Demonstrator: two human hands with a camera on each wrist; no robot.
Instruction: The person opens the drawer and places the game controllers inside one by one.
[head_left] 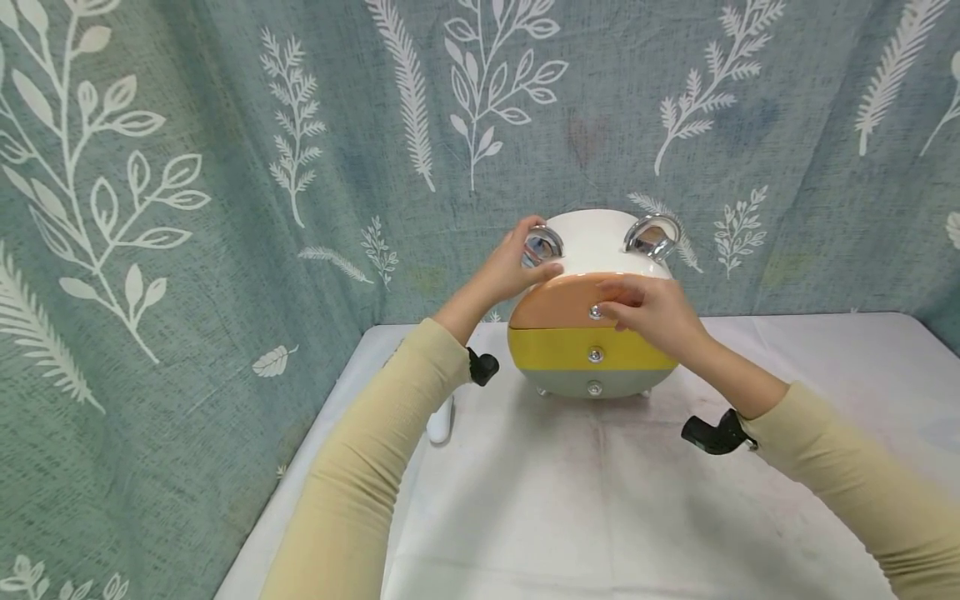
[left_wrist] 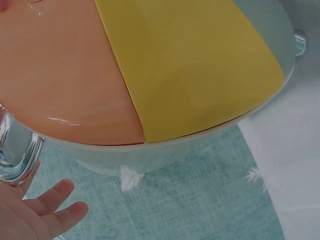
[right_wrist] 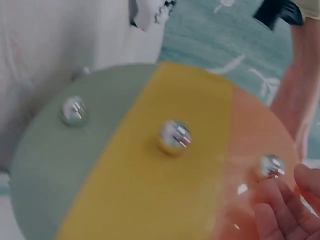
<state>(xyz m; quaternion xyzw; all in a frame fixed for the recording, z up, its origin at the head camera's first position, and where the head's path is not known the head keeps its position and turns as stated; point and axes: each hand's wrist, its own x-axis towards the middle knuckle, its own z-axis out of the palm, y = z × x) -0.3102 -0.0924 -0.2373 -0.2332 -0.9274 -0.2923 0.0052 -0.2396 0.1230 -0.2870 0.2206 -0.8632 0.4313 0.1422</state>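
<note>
A rounded mini chest of drawers has a white body point(head_left: 592, 237) and three stacked drawer fronts: orange point(head_left: 555, 302), yellow point(head_left: 555, 348) and grey-green point(head_left: 558, 381). All three drawers sit flush. My left hand point(head_left: 513, 262) holds the chest at its left chrome loop handle point(head_left: 551, 240), with the thumb along the white front edge; in the left wrist view two fingers point(left_wrist: 65, 212) extend loosely beside it. My right hand point(head_left: 652, 312) is at the orange drawer's silver knob point(right_wrist: 270, 166), thumb and fingertips spread right beside it and the knob still showing.
The chest stands on short feet on a white-covered table point(head_left: 525, 500), near the leaf-patterned curtain point(head_left: 480, 167) behind. A second chrome handle point(head_left: 652, 236) rises at its top right. A white object point(head_left: 440, 422) lies partly hidden by the left sleeve.
</note>
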